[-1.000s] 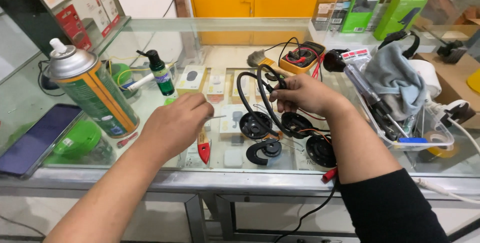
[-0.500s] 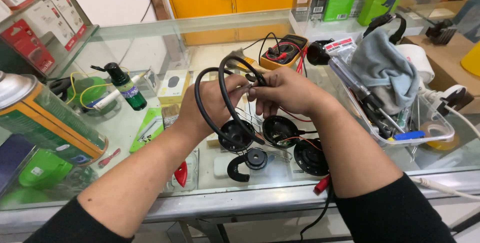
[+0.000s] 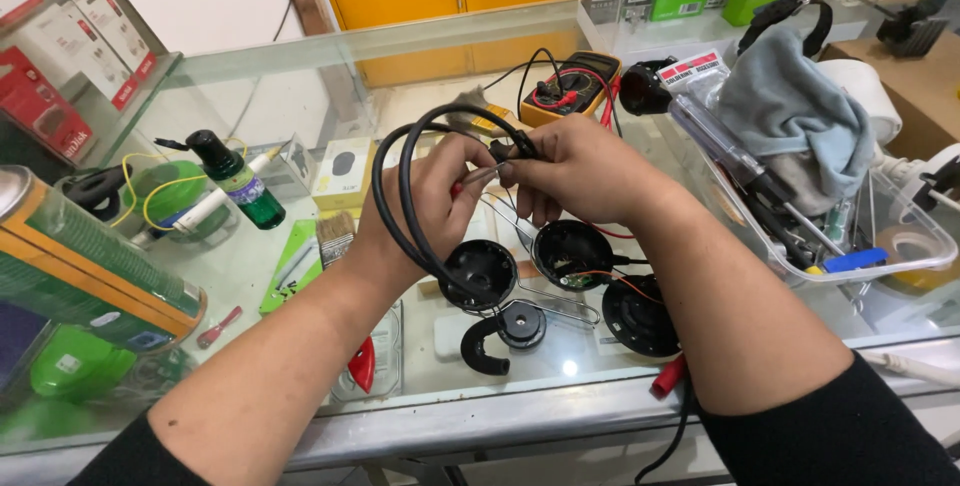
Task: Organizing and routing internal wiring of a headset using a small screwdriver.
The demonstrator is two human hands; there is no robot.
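Note:
A black headset with its headband (image 3: 400, 196) arched up is held over a glass counter (image 3: 300, 96). My left hand (image 3: 425, 201) grips the headband near its top, together with a thin metal tool. My right hand (image 3: 580, 171) pinches the same spot from the right. One earcup (image 3: 480, 274) hangs below the left hand. An opened earcup shell (image 3: 572, 254) with thin wires lies under the right hand. Another black round part (image 3: 638, 314) and a C-shaped bracket (image 3: 497, 334) rest on the glass.
A spray can (image 3: 90, 256) stands at the left, beside a green bottle (image 3: 235, 181) and a brush (image 3: 335, 236). A multimeter (image 3: 570, 86) sits behind the hands. At the right, a clear tray (image 3: 890, 256) holds tools and a grey cloth (image 3: 800, 116).
My left hand left the counter and rose to the headband, joining the right hand. The headset came closer to me and the view shifted to the right.

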